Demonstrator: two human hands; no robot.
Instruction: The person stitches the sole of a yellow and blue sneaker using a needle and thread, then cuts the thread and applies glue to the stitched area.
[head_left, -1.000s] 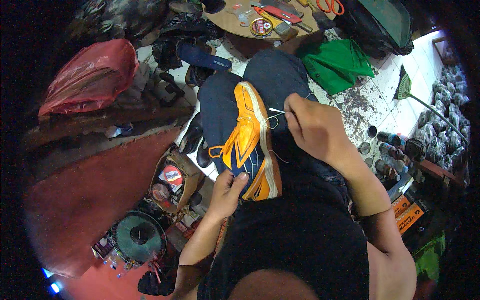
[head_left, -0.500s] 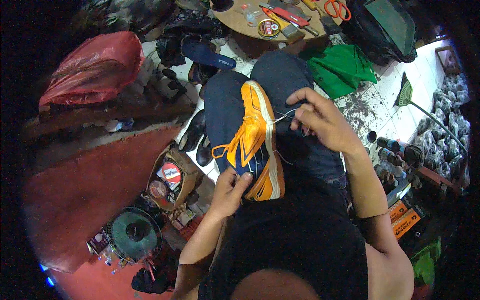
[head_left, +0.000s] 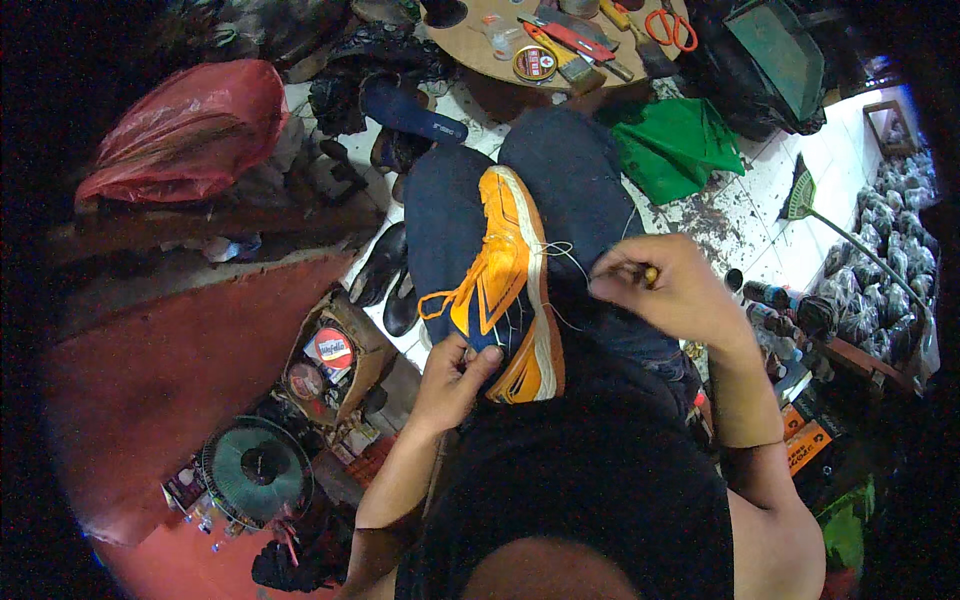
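An orange shoe (head_left: 510, 260) with a white sole and a navy heel part lies lengthwise on my dark-trousered legs, its orange lace loose at the left side. My left hand (head_left: 455, 380) grips the heel end, thumb over the navy part. Loops of thin white thread (head_left: 560, 250) run from the sole edge toward my right hand (head_left: 665, 295), which is curled over my right thigh. A small yellowish object (head_left: 650, 275) shows among those fingers, too small to identify; the thread's far end is hidden there.
A round board (head_left: 460, 40) with brushes and red scissors lies beyond my knees. Around me are a green cloth (head_left: 675, 150), a red plastic bag (head_left: 180, 140), a rake (head_left: 800, 190), bagged items (head_left: 875, 270), an open carton (head_left: 360, 350) and a fan (head_left: 255, 470).
My right hand has moved down and to the right, away from the shoe, and its fingers have curled. The thread loops shifted; my left hand stays on the shoe.
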